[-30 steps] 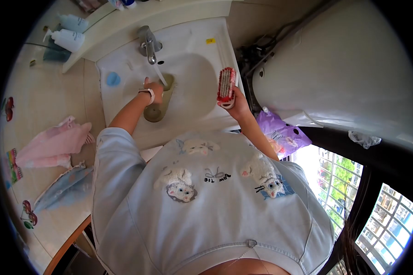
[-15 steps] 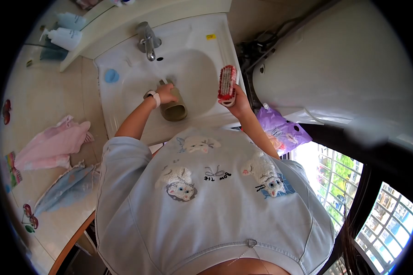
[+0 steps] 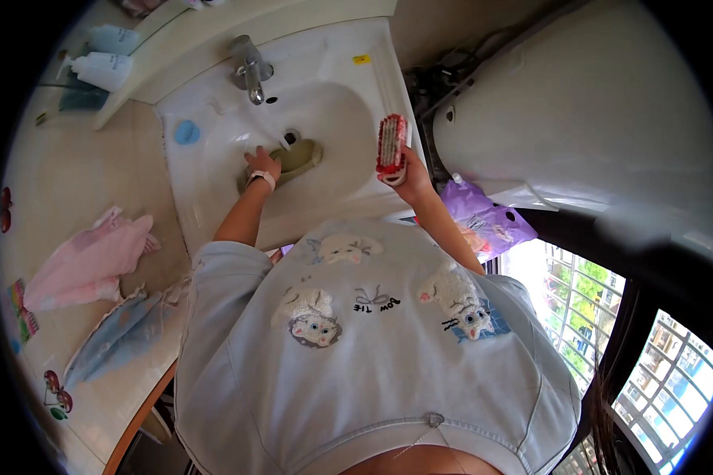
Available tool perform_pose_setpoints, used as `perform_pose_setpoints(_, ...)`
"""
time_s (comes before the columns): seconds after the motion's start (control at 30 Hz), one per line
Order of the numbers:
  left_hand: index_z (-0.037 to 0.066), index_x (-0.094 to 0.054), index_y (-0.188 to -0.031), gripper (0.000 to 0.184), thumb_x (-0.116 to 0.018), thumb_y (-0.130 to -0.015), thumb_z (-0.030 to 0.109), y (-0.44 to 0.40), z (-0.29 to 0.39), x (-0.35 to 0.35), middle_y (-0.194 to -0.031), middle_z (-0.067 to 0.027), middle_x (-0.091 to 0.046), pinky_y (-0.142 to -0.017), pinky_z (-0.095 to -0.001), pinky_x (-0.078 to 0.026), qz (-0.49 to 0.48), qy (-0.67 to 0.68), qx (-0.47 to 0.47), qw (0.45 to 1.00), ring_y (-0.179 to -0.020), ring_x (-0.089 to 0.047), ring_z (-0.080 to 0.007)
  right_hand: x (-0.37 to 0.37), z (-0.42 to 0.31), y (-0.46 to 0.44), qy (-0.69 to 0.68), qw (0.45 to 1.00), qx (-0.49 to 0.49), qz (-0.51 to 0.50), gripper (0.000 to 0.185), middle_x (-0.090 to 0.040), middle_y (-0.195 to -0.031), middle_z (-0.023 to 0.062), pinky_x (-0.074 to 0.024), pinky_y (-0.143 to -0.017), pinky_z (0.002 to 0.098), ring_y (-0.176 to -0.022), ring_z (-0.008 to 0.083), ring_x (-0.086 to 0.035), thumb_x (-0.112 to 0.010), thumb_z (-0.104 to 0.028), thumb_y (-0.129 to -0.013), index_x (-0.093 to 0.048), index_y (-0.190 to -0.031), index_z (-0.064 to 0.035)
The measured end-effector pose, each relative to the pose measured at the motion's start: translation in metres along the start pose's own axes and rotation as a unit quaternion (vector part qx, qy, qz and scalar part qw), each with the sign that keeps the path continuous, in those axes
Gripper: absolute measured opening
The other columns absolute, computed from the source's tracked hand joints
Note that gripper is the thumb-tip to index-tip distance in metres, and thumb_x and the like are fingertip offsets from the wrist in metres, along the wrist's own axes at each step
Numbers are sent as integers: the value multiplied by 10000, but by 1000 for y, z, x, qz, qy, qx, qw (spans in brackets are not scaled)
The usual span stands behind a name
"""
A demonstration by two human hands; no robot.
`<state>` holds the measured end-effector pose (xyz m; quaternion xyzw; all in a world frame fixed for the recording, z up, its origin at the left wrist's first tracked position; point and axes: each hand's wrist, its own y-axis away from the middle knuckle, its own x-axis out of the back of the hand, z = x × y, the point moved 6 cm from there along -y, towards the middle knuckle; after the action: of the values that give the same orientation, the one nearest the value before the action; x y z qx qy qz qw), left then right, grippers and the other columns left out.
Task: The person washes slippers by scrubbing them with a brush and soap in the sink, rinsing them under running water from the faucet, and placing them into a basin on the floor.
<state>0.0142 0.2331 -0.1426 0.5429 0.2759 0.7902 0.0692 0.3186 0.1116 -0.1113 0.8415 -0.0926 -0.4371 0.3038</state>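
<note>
An olive-green slipper (image 3: 297,161) lies slantwise in the white sink (image 3: 348,119), its toe end pointing up and right, close below the drain. My left hand (image 3: 264,165), with a pale band on the wrist, grips the slipper near its left end; part of the slipper is hidden behind the hand. Over the sink's right rim, my right hand (image 3: 412,178) is closed round the handle of a red scrubbing brush (image 3: 392,144). The brush's pale bristles face up, and it is apart from the slipper.
A chrome faucet (image 3: 251,71) stands at the sink's back. A blue round item (image 3: 187,132) sits on the left rim. Pump bottle (image 3: 103,71), pink cloth (image 3: 95,257) and blue cloth (image 3: 123,336) are leftward. A purple bag (image 3: 487,218) and white appliance (image 3: 578,119) are rightward.
The slipper has turned from pointing toward me to lying slantwise across the basin, exposing the drain. My left hand moved slightly left with it. The right hand and brush stayed nearly still.
</note>
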Motion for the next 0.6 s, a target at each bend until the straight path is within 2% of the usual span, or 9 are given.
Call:
perform_pose_setpoints(0.03,13,-503,-1060,347,-559,-777,206,12,1,13,-1361,-205,-219,-907,-420,-417,98,42,62,992,-1074,-465,-395,0,-1,1,4,1000,3,6,383,-556,-1087,40,-452,-713,403,-928,208,-545,-424,-361,-880,-456,-1183,-130)
perform_pose_setpoints(0.07,13,-503,-1060,347,-559,-777,206,14,6,15,-1361,-205,-219,-907,-420,-417,96,43,62,993,-1074,-465,-395,0,-1,1,7,1000,5,12,385,-554,-1092,39,-451,-717,407,-930,208,-544,-426,-364,-878,-455,-1185,-133)
perform_pose_setpoints(0.13,-30,-474,-1106,444,-590,-754,213,21,-8,18,-1298,-233,-320,-844,-423,-463,118,50,208,970,-996,-517,-384,3,-1,-1,2,1000,5,14,387,-551,-1099,40,-450,-722,409,-933,209,-542,-423,-364,-879,-453,-1188,-133)
perform_pose_setpoints(0.17,-30,-474,-1106,444,-590,-754,213,1,-25,11,-1298,-233,-320,-844,-423,-463,116,50,209,970,-996,-517,-384,5,0,-2,-5,1000,7,14,389,-548,-1105,41,-449,-727,410,-936,210,-539,-420,-365,-879,-451,-1190,-134)
perform_pose_setpoints(0.23,-48,-445,-1149,535,-642,-699,163,-53,-62,-37,-1203,-241,-427,-760,-385,-518,-153,50,140,977,-967,-544,-338,4,1,-1,0,1000,10,17,389,-546,-1107,43,-449,-730,411,-937,211,-538,-417,-362,-880,-448,-1192,-133)
perform_pose_setpoints(0.27,-48,-445,-1149,535,-642,-699,163,-45,-56,-32,-1203,-241,-427,-760,-385,-518,-154,50,140,977,-967,-544,-338,3,0,-2,4,1000,15,17,389,-544,-1108,45,-448,-732,411,-939,212,-536,-414,-360,-881,-445,-1195,-132)
perform_pose_setpoints(0.33,-79,-423,-1166,560,-637,-688,121,-17,-48,-8,-1113,-227,-499,-679,-352,-549,-21,355,201,913,-950,-557,-314,3,-1,-3,1,1000,15,15,388,-545,-1098,48,-449,-730,409,-936,213,-536,-412,-357,-881,-443,-1194,-130)
perform_pose_setpoints(0.47,-57,-473,-1083,455,-620,-669,62,-28,-43,11,-1063,-162,-507,-650,-372,-558,6,405,134,904,-877,-558,-282,3,3,-9,-13,1000,6,-10,382,-549,-1067,57,-453,-720,401,-919,218,-540,-411,-343,-883,-440,-1189,-117)
perform_pose_setpoints(0.6,-69,-446,-1051,459,-631,-642,23,-26,-31,23,-1042,-165,-511,-634,-379,-549,2,463,59,884,-864,-561,-273,-6,3,-6,-16,1000,12,13,376,-551,-1056,62,-456,-710,398,-904,220,-545,-407,-337,-886,-441,-1182,-108)
